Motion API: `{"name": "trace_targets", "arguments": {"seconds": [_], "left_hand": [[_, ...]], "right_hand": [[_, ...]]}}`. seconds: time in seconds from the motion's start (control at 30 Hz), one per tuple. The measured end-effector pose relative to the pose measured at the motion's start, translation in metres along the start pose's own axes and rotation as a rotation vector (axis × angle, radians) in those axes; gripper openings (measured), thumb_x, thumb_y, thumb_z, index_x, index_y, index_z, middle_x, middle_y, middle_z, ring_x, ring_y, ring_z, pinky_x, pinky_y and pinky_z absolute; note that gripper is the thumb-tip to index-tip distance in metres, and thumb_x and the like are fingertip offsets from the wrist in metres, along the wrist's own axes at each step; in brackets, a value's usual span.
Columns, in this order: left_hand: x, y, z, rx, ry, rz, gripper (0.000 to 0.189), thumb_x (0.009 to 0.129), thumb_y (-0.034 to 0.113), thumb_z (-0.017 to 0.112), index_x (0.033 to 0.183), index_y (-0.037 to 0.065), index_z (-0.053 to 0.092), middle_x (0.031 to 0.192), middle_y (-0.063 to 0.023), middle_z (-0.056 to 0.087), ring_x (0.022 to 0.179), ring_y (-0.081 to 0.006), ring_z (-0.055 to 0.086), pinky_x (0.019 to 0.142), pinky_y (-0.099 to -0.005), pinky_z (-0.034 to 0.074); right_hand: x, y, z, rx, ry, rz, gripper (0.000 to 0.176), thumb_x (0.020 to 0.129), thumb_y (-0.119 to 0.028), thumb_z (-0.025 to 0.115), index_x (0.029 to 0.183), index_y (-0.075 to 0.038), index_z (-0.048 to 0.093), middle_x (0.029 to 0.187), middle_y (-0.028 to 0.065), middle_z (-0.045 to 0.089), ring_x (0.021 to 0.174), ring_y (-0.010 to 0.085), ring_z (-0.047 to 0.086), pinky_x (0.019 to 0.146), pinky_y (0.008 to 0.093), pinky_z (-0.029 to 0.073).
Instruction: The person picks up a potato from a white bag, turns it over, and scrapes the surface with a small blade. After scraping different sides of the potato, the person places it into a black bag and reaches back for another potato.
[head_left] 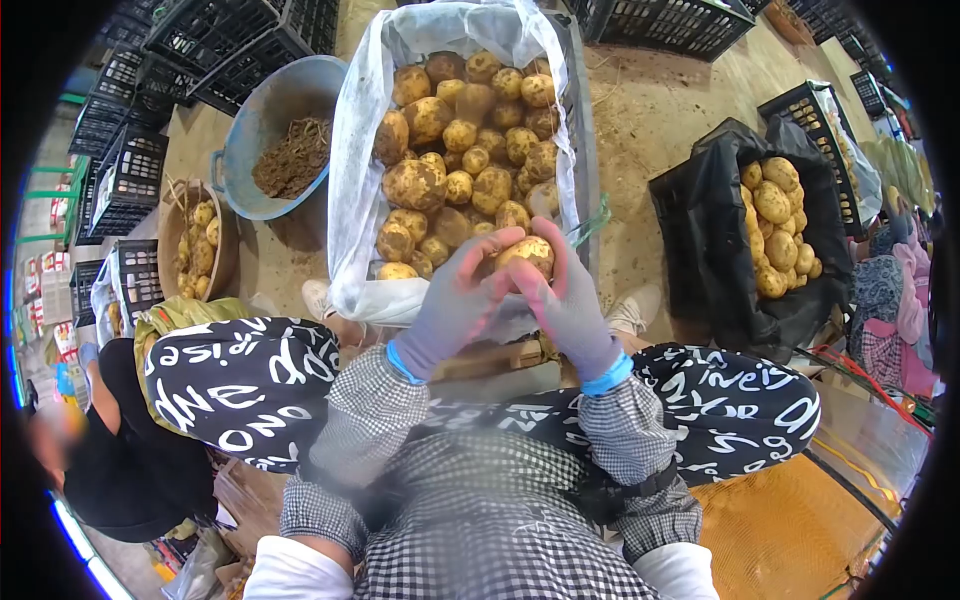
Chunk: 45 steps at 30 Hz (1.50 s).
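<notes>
Between my two gloved hands is a potato (527,258) with brown soil patches on its yellow skin. My left hand (462,290) curls round its left side, and my right hand (562,290) grips it from the right, thumb on the near face. Both wear grey gloves with blue cuffs. They are over the near right part of a crate lined with white sheeting (350,170). Several soil-marked potatoes (460,150) of mixed sizes fill that crate.
A blue tub (240,130) holding soil stands left of the crate, near a brown basket (226,240) of potatoes. To the right is a black-lined crate (700,200) with cleaner potatoes. Black crates (230,40) are stacked at upper left. A person (130,450) sits at left.
</notes>
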<state>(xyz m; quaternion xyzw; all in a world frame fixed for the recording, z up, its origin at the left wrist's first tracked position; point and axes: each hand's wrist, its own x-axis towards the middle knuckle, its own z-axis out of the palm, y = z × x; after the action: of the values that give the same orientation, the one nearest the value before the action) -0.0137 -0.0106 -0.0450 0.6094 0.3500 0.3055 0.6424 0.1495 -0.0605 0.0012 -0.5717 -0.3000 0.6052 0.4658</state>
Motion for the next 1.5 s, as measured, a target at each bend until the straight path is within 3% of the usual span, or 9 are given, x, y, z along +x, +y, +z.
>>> {"name": "trace_targets", "arguments": {"seconds": [0.17, 0.4, 0.63, 0.73, 0.83, 1.0, 1.13, 1.4, 1.5], "left_hand": [[-0.010, 0.010, 0.002, -0.415, 0.024, -0.215, 0.067, 0.095, 0.039, 0.065, 0.144, 0.001, 0.041, 0.130, -0.0098, 0.056, 0.115, -0.0167, 0.059, 0.091, -0.0297, 0.053], [-0.010, 0.039, 0.000, -0.560, -0.023, -0.272, 0.069, 0.088, 0.015, 0.075, 0.145, 0.001, 0.039, 0.128, -0.0116, 0.054, 0.114, -0.0177, 0.057, 0.098, -0.0316, 0.049], [-0.003, 0.030, 0.003, -0.562, 0.045, -0.231, 0.081, 0.079, 0.009, 0.082, 0.146, 0.002, 0.037, 0.124, -0.0100, 0.056, 0.080, -0.0081, 0.051, 0.069, -0.0223, 0.045], [-0.004, 0.036, -0.002, -0.531, 0.028, -0.254, 0.073, 0.082, 0.011, 0.080, 0.142, -0.002, 0.040, 0.129, -0.0122, 0.053, 0.116, -0.0190, 0.057, 0.099, -0.0317, 0.051], [-0.001, 0.028, 0.000, -0.467, 0.073, -0.212, 0.069, 0.081, 0.011, 0.081, 0.138, -0.002, 0.045, 0.127, -0.0110, 0.053, 0.114, -0.0179, 0.058, 0.097, -0.0305, 0.051], [-0.001, 0.027, -0.007, -0.377, 0.141, -0.224, 0.064, 0.082, 0.018, 0.081, 0.135, 0.000, 0.049, 0.121, -0.0100, 0.057, 0.110, -0.0166, 0.060, 0.093, -0.0295, 0.052], [0.007, 0.021, -0.026, 0.066, 0.092, -0.080, 0.062, 0.088, 0.031, 0.074, 0.135, -0.001, 0.049, 0.114, -0.0109, 0.061, 0.103, -0.0153, 0.062, 0.089, -0.0293, 0.052], [0.064, 0.009, -0.082, 0.763, -0.294, -0.433, 0.055, 0.090, 0.034, 0.066, 0.132, 0.000, 0.056, 0.111, -0.0145, 0.069, 0.097, -0.0241, 0.068, 0.083, -0.0358, 0.053], [0.077, -0.025, -0.040, 1.076, -0.530, -0.467, 0.057, 0.084, 0.035, 0.068, 0.131, 0.004, 0.060, 0.111, -0.0168, 0.070, 0.104, -0.0270, 0.068, 0.089, -0.0365, 0.053]], "right_hand": [[0.013, 0.051, 0.001, -0.217, 0.145, -0.218, 0.042, 0.101, -0.036, 0.053, 0.128, -0.004, 0.055, 0.092, 0.0022, 0.063, 0.060, 0.0020, 0.053, 0.051, 0.0155, 0.041], [0.039, 0.058, -0.011, -0.561, 0.252, -0.636, 0.044, 0.104, -0.038, 0.045, 0.118, 0.002, 0.059, 0.096, 0.0086, 0.066, 0.063, 0.0100, 0.062, 0.049, 0.0208, 0.049], [0.017, 0.024, -0.004, 0.204, 0.144, 0.012, 0.042, 0.105, -0.033, 0.045, 0.122, 0.003, 0.058, 0.104, 0.0100, 0.065, 0.090, 0.0150, 0.067, 0.065, 0.0279, 0.058], [0.016, 0.023, -0.002, 0.268, 0.126, -0.025, 0.043, 0.105, -0.033, 0.044, 0.126, 0.003, 0.056, 0.112, 0.0113, 0.064, 0.100, 0.0171, 0.066, 0.075, 0.0294, 0.058], [0.020, 0.037, -0.010, 0.333, 0.030, -0.002, 0.042, 0.105, -0.028, 0.046, 0.131, 0.004, 0.052, 0.121, 0.0132, 0.061, 0.108, 0.0198, 0.063, 0.087, 0.0301, 0.054], [0.020, 0.023, -0.007, -0.444, 0.169, -0.582, 0.058, 0.092, -0.025, 0.069, 0.136, 0.006, 0.047, 0.131, 0.0148, 0.056, 0.121, 0.0228, 0.056, 0.103, 0.0336, 0.044], [0.024, 0.014, -0.002, -0.724, -0.009, -0.529, 0.074, 0.079, -0.022, 0.082, 0.138, 0.004, 0.046, 0.136, 0.0144, 0.054, 0.122, 0.0226, 0.054, 0.104, 0.0333, 0.043], [-0.005, -0.043, -0.057, 0.488, 0.345, -0.455, 0.043, 0.097, -0.026, 0.058, 0.134, -0.005, 0.051, 0.115, 0.0109, 0.064, 0.094, 0.0221, 0.067, 0.080, 0.0333, 0.057], [-0.077, -0.107, -0.131, 0.647, 0.018, -0.689, 0.046, 0.098, -0.032, 0.053, 0.136, -0.005, 0.049, 0.116, 0.0126, 0.063, 0.091, 0.0229, 0.064, 0.085, 0.0389, 0.055]]}}
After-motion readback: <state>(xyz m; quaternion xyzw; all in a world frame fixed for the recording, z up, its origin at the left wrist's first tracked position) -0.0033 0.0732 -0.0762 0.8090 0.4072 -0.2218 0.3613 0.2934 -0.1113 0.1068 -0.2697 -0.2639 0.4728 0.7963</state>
